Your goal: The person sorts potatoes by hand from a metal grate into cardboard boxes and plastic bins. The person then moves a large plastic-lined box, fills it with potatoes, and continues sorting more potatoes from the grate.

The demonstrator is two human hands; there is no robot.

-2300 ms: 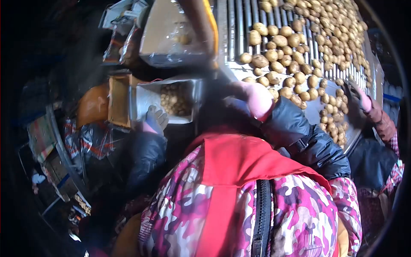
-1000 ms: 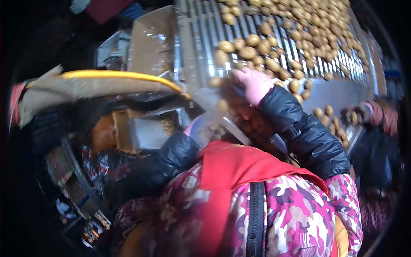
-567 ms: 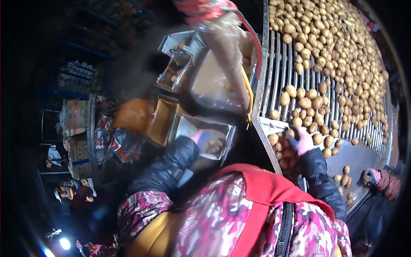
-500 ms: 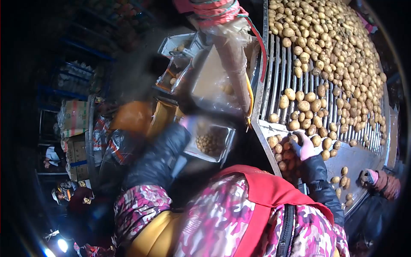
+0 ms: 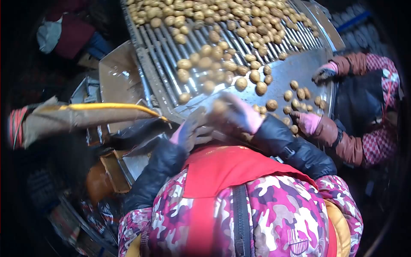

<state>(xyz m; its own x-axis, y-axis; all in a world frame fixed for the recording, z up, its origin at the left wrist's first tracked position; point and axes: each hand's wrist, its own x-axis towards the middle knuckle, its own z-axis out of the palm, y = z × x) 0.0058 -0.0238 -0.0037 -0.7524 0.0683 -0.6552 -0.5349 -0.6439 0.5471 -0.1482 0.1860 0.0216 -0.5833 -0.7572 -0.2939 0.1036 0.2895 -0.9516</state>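
Note:
My left hand (image 5: 195, 130), in a grey-and-pink glove, is at the near end of the metal sorting table (image 5: 295, 68), close in front of the red apron. Its fingers are stretched out and apart, and I see nothing in them. Beside it on the right, my right hand (image 5: 240, 115) is smeared by motion. A blurred potato (image 5: 219, 107) is at its fingertips and appears to be held. Several loose potatoes (image 5: 261, 88) lie on the sheet metal just beyond. What lies under both hands is partly hidden.
A heap of potatoes (image 5: 239, 17) covers the far part of the roller bars (image 5: 158, 55). At the right, a co-worker's gloved hands (image 5: 308, 122) are near loose potatoes. On the left are a cardboard box (image 5: 122, 77), a wrapped post (image 5: 81, 120) and an orange rounded object (image 5: 97, 182).
The view has swung right toward the table. My left hand has come from the boxes on the left to beside my right hand. The co-worker's hands now show more fully.

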